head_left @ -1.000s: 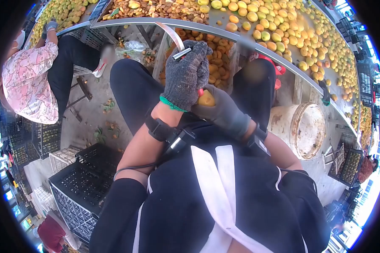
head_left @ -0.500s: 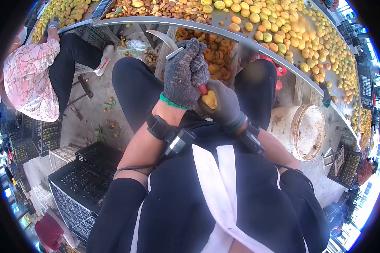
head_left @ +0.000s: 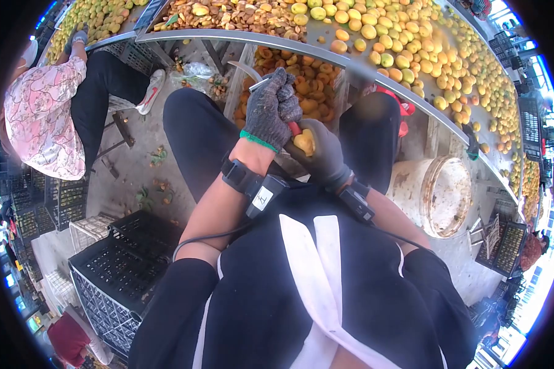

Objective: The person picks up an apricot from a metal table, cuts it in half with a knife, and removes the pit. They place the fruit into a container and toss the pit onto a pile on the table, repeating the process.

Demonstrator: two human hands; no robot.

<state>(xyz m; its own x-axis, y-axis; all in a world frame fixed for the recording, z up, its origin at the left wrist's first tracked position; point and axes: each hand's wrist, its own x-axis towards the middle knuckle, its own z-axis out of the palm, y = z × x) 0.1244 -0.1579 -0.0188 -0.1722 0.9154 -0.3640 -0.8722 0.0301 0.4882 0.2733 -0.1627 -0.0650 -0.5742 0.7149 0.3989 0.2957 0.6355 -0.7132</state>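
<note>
My left hand [head_left: 268, 111], in a grey knit glove with a green cuff, is closed around a tool with a curved metal blade [head_left: 247, 69]. The blade sticks out past the top of the fist, and a short red handle end [head_left: 295, 128] shows at its lower right. Close against it, my right hand [head_left: 323, 154] wears a smooth dark grey glove and is closed around a yellow-orange apricot [head_left: 304, 142]. Both hands are between my knees, in front of my body. The fingers hide most of the tool's grip and part of the fruit.
A metal-edged table [head_left: 252, 38] ahead carries whole apricots [head_left: 406, 37] and split pieces [head_left: 240, 17]. Below it, a container [head_left: 317, 77] holds apricot halves. A stained white bucket [head_left: 431, 195] stands right, a black crate [head_left: 126, 258] left. Another person [head_left: 46, 117] sits at left.
Both hands stay together and have shifted only slightly, with the left forearm turned a little. The curved-blade tool and the apricot are still held.
</note>
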